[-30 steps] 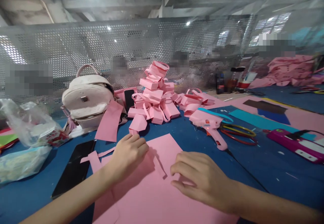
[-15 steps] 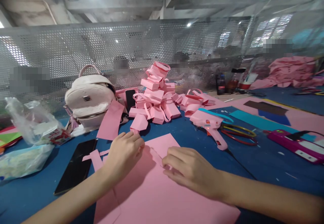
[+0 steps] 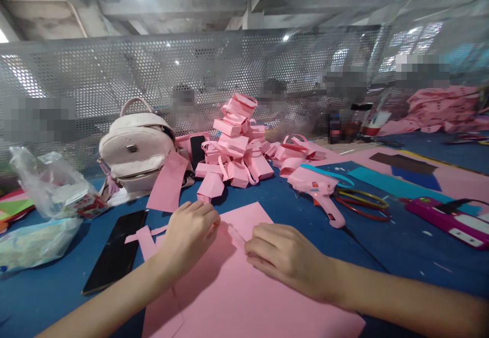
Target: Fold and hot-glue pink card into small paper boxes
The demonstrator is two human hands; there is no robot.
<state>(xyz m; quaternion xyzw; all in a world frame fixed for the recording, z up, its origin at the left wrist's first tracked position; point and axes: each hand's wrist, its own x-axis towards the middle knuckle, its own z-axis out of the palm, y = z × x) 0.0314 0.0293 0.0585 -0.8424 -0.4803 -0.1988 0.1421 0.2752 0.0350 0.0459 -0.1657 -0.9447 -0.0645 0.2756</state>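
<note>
Between my hands stretches a narrow pink paper strip [image 3: 236, 237], its ends hidden in my fingers. My left hand [image 3: 194, 232] is closed on the strip's left end, fingers curled. On the other end, my right hand [image 3: 287, 256] pinches with thumb and fingertips. Both hands are over a large pink paper sheet [image 3: 244, 297] on the table. Cut pink strips [image 3: 145, 241] lie just left of my left wrist. Beyond my hands rises a heap of folded pink paper pieces [image 3: 234, 147]. A pink glue gun [image 3: 320, 195] lies to the right of them.
A black phone [image 3: 114, 251] lies at the left, near plastic bags [image 3: 42, 244] and a white backpack [image 3: 135, 147]. Scissors [image 3: 362, 203] and a magenta power strip [image 3: 446, 221] are at the right. The glue gun's cord runs toward my right forearm. A perforated metal screen [image 3: 214, 68] stands behind.
Hardly anything differs. My right fingers have drawn in slightly on the strip, and the whole view has shifted a little.
</note>
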